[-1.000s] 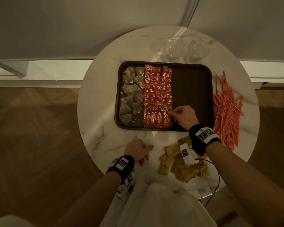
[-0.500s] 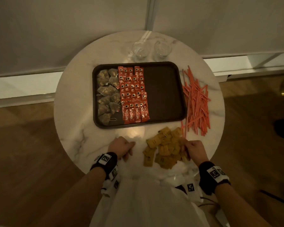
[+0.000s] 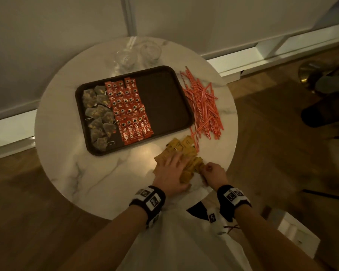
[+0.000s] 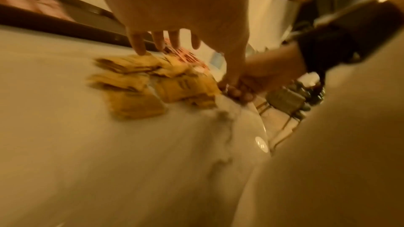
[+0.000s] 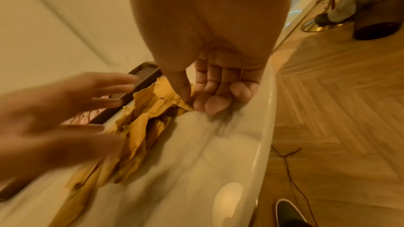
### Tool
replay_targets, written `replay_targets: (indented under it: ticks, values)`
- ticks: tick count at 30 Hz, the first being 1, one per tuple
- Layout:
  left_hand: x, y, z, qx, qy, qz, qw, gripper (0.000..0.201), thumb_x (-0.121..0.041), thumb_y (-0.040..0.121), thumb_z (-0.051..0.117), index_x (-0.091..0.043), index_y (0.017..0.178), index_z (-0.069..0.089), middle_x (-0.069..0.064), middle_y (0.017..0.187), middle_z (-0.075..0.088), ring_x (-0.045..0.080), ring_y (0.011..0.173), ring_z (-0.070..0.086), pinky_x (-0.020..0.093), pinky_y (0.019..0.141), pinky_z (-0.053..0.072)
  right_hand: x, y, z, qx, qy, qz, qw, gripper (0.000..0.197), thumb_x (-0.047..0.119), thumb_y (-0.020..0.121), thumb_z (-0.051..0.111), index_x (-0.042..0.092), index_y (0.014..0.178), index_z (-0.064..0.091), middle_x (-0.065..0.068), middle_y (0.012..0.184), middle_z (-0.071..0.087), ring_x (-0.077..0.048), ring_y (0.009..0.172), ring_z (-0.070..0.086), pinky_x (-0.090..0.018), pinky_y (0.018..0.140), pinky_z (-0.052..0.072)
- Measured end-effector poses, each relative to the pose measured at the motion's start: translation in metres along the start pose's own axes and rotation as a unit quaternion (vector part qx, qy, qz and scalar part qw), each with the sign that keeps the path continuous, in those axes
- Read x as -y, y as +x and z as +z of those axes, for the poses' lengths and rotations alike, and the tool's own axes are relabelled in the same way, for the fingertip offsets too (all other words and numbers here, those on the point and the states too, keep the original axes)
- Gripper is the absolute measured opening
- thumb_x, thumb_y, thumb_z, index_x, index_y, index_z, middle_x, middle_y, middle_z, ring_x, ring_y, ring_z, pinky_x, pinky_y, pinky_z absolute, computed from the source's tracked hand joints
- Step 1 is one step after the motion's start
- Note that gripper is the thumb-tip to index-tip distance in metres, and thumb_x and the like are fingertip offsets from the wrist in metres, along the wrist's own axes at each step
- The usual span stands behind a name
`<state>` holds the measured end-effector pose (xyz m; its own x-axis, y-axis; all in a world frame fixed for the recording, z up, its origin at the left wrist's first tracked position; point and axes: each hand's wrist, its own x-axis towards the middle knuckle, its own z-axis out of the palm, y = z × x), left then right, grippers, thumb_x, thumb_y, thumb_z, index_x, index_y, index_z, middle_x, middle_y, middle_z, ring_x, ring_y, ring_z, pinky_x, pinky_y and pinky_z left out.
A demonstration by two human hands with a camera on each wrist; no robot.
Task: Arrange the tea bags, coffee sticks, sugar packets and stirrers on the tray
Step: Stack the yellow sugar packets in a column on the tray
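A dark brown tray [image 3: 164,100] on the round marble table holds tea bags [image 3: 98,114] on its left and red coffee sticks [image 3: 129,108] in the middle; its right part is bare. Red stirrers [image 3: 204,106] lie loose to the right of the tray. Yellow sugar packets [image 3: 182,147] are piled at the near edge. My left hand [image 3: 170,169] lies spread over the pile, fingers straight [image 4: 140,47]. My right hand [image 3: 209,170] pinches the edge of a sugar packet [image 5: 161,101] between its thumb and curled fingers [image 5: 207,104].
Two clear glasses [image 3: 125,55] [image 3: 151,49] stand behind the tray. The table edge [image 3: 213,190] runs just right of my right hand. On the wooden floor at the right are a person's dark shoe [image 3: 321,114] and a brass stand base [image 3: 309,75].
My right hand left the coffee sticks on the tray and came back to the sugar pile. My left hand moved right from the table edge onto the pile.
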<state>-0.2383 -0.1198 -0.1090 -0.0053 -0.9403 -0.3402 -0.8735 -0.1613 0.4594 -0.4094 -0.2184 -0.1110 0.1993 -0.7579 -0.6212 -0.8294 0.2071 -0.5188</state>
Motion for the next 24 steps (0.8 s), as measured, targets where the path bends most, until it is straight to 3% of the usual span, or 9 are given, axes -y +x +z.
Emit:
replay_targets:
  ticks: [2,5,8,10,14,16,20,22,24]
  values:
    - [-0.005,0.006,0.015,0.023,0.073,0.018,0.997,0.092,-0.056,0.086,0.061,-0.029,0.157,0.010,0.005,0.165,0.004,0.029,0.150,0.004,0.050,0.120,0.010,-0.003,-0.003,0.000,-0.003,0.012,-0.002,1.000,0.029,0.020,0.094,0.061,0.014,0.065,0.055,-0.005,0.063,0.062,-0.017,0.058,0.057,-0.026,0.050,0.042]
    - [0.000,0.003,0.020,0.006,0.092,0.024,0.995,0.076,-0.042,0.092,0.059,-0.031,0.155,0.020,0.003,0.163,0.016,0.028,0.149,0.012,0.047,0.120,0.021,-0.009,-0.007,-0.001,-0.006,0.039,-0.004,0.999,0.032,0.014,0.094,0.061,0.015,0.063,0.055,-0.003,0.056,0.061,-0.013,0.051,0.055,-0.025,0.051,0.047]
    - [0.011,-0.003,0.016,-0.026,0.031,0.054,0.998,0.056,-0.025,0.091,0.061,-0.027,0.145,0.046,0.004,0.152,0.041,0.028,0.140,0.033,0.047,0.110,0.038,-0.011,-0.011,0.001,0.010,0.033,-0.013,0.999,0.024,0.015,0.092,0.061,0.013,0.069,0.060,-0.007,0.063,0.065,-0.019,0.057,0.059,-0.033,0.059,0.052]
    - [0.020,-0.006,0.012,-0.050,-0.007,0.074,0.996,0.046,-0.015,0.087,0.064,-0.021,0.133,0.061,0.007,0.139,0.055,0.032,0.129,0.045,0.049,0.103,0.044,-0.010,-0.015,0.003,0.031,0.022,-0.024,0.999,0.019,0.015,0.091,0.061,0.014,0.072,0.062,-0.008,0.067,0.066,-0.020,0.061,0.060,-0.033,0.061,0.050]
    - [0.027,-0.012,-0.002,-0.062,-0.090,0.045,0.993,0.040,-0.011,0.091,0.060,-0.018,0.131,0.063,0.003,0.138,0.058,0.023,0.128,0.046,0.033,0.109,0.035,-0.006,-0.020,0.009,0.067,0.015,-0.033,0.997,0.028,0.008,0.087,0.064,0.018,0.062,0.061,-0.003,0.060,0.066,-0.018,0.059,0.061,-0.032,0.064,0.052]
    - [0.030,-0.014,-0.010,-0.088,-0.166,0.010,0.982,0.039,-0.009,0.089,0.064,-0.020,0.126,0.067,0.001,0.132,0.063,0.018,0.122,0.054,0.029,0.107,0.038,-0.001,-0.023,0.011,0.082,0.010,-0.047,0.995,0.029,0.005,0.087,0.062,0.017,0.060,0.062,-0.001,0.057,0.065,-0.015,0.055,0.061,-0.031,0.064,0.052]
    - [0.033,-0.019,-0.029,-0.179,-0.349,-0.090,0.915,0.037,-0.004,0.081,0.072,-0.021,0.114,0.074,-0.005,0.105,0.073,0.008,0.091,0.065,0.023,0.088,0.052,0.020,-0.027,0.013,0.108,0.046,-0.084,0.990,0.024,-0.005,0.087,0.057,0.004,0.065,0.062,-0.010,0.057,0.065,-0.012,0.046,0.058,-0.031,0.057,0.051]
    - [0.038,-0.021,-0.041,-0.182,-0.422,-0.153,0.875,0.037,-0.008,0.081,0.076,-0.021,0.115,0.074,-0.006,0.104,0.073,0.006,0.092,0.066,0.017,0.086,0.051,0.035,-0.030,0.012,0.104,0.066,-0.098,0.988,0.020,-0.005,0.088,0.057,0.001,0.070,0.062,-0.009,0.057,0.062,-0.009,0.044,0.056,-0.023,0.052,0.046]
    - [0.046,-0.023,-0.046,-0.173,-0.506,-0.183,0.825,0.039,-0.010,0.081,0.079,-0.017,0.118,0.071,-0.003,0.107,0.074,0.011,0.098,0.069,0.025,0.092,0.053,0.050,-0.029,0.013,0.086,0.097,-0.112,0.985,0.015,-0.001,0.090,0.058,0.000,0.076,0.063,-0.008,0.059,0.062,-0.008,0.047,0.056,-0.021,0.051,0.043]
